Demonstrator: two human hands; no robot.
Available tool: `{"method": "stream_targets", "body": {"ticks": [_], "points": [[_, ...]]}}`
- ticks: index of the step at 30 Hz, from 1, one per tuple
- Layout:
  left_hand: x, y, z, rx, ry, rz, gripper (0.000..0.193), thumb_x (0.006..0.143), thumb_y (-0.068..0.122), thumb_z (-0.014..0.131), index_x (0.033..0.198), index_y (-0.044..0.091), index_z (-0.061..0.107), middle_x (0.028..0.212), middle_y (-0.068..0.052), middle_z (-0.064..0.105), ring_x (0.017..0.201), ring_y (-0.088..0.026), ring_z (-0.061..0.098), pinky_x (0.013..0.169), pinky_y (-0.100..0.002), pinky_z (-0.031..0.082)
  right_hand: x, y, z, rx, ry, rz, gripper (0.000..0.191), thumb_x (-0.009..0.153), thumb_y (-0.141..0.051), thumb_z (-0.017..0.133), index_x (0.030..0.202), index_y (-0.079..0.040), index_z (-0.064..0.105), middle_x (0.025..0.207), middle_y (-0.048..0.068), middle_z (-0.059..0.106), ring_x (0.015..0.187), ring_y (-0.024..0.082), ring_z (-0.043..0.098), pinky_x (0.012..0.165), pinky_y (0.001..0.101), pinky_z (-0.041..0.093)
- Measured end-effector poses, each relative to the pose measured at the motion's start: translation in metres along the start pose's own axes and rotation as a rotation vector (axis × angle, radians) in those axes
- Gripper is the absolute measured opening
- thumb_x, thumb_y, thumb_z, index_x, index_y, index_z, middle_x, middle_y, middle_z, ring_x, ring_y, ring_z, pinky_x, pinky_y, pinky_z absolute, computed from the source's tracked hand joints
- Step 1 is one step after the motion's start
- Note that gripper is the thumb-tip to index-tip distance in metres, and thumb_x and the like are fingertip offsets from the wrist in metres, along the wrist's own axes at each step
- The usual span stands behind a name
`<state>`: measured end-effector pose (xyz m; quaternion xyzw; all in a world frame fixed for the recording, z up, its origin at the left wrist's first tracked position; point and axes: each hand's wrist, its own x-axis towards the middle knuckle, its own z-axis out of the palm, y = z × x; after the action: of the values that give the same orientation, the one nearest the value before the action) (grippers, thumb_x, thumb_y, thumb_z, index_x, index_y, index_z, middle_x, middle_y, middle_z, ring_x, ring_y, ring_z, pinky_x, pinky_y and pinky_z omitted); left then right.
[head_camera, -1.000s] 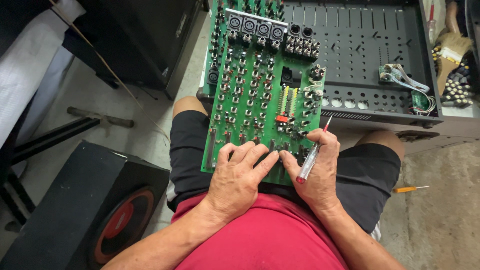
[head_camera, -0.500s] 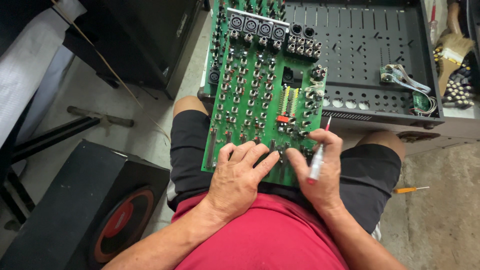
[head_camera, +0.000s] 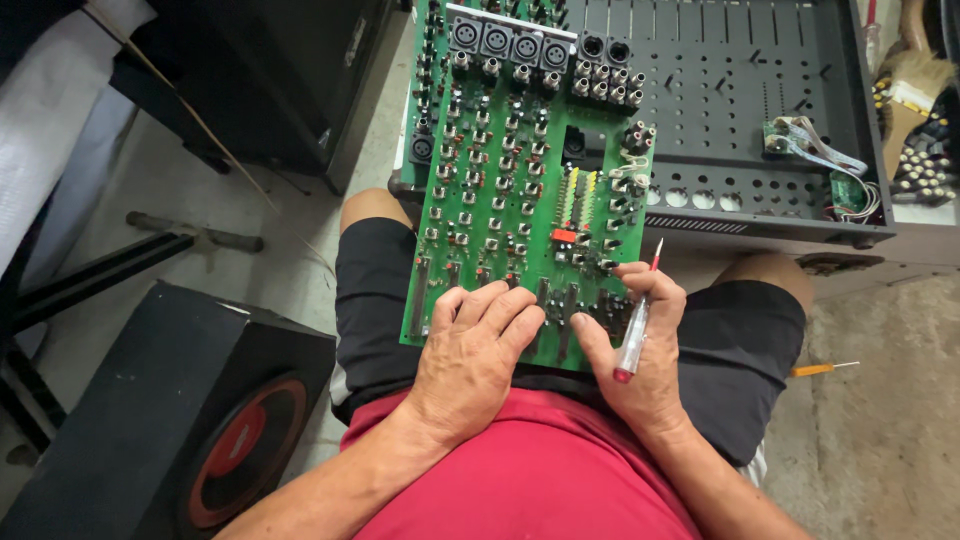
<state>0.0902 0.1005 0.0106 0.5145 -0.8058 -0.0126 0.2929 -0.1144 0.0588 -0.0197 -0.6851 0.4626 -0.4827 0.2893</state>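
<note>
A large green circuit board (head_camera: 515, 170) studded with knob shafts and round sockets lies on my lap, its far end leaning on a dark metal chassis (head_camera: 745, 110). My left hand (head_camera: 475, 360) rests palm-down on the board's near edge, fingers spread over the components. My right hand (head_camera: 640, 350) grips the board's near right corner. It also holds a clear-bodied, red-tipped tester screwdriver (head_camera: 637, 325) that points away from me.
A black speaker box with a red-ringed cone (head_camera: 190, 430) stands at my left on the concrete floor. A black stand leg (head_camera: 120, 265) lies beyond it. A small orange-handled screwdriver (head_camera: 822, 369) lies on the floor at right. A brush and loose knobs (head_camera: 925, 150) sit far right.
The screwdriver in my right hand has tilted slightly more upright. Both hands stay on the board's near edge.
</note>
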Motion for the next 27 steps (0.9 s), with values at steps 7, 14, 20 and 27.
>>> {"method": "stream_targets", "body": {"ticks": [7,14,20,27], "points": [[0.0000,-0.0017,0.0018,-0.005,0.009,0.004,0.034,0.089,0.011,0.059,0.122,0.010,0.064,0.133,-0.005,0.062,0.129,-0.026,0.054,0.109,-0.046,0.035,0.0029,-0.0075,0.0030,-0.300,0.021,-0.061,0.072,0.074,-0.006,0.087,0.129,-0.004,0.040,0.131,0.016,0.048,0.123,0.031,0.048,0.107,0.0396,0.041],[-0.0004,-0.0017,-0.0002,-0.019,0.023,-0.005,0.032,0.091,0.010,0.060,0.122,0.010,0.063,0.132,-0.004,0.062,0.128,-0.025,0.055,0.109,-0.046,0.036,0.0018,-0.0020,-0.0009,-0.045,0.020,0.053,0.063,0.085,-0.005,0.081,0.133,-0.005,0.041,0.136,0.011,0.051,0.121,0.024,0.053,0.108,0.0360,0.044],[0.0008,-0.0017,0.0008,-0.008,0.028,0.001,0.033,0.089,0.009,0.061,0.121,0.010,0.064,0.131,-0.004,0.062,0.127,-0.026,0.056,0.108,-0.046,0.036,0.0023,-0.0041,0.0026,-0.177,0.017,-0.035,0.068,0.079,-0.005,0.084,0.131,-0.004,0.041,0.133,0.012,0.049,0.123,0.026,0.051,0.108,0.0372,0.043],[0.0013,-0.0015,0.0009,-0.018,0.039,-0.005,0.034,0.087,0.008,0.063,0.121,0.011,0.063,0.131,-0.004,0.063,0.126,-0.026,0.056,0.108,-0.047,0.037,0.0021,-0.0022,0.0024,0.028,0.057,0.069,0.059,0.084,-0.001,0.079,0.130,-0.005,0.041,0.130,0.008,0.052,0.113,0.017,0.053,0.099,0.0312,0.046]]}}
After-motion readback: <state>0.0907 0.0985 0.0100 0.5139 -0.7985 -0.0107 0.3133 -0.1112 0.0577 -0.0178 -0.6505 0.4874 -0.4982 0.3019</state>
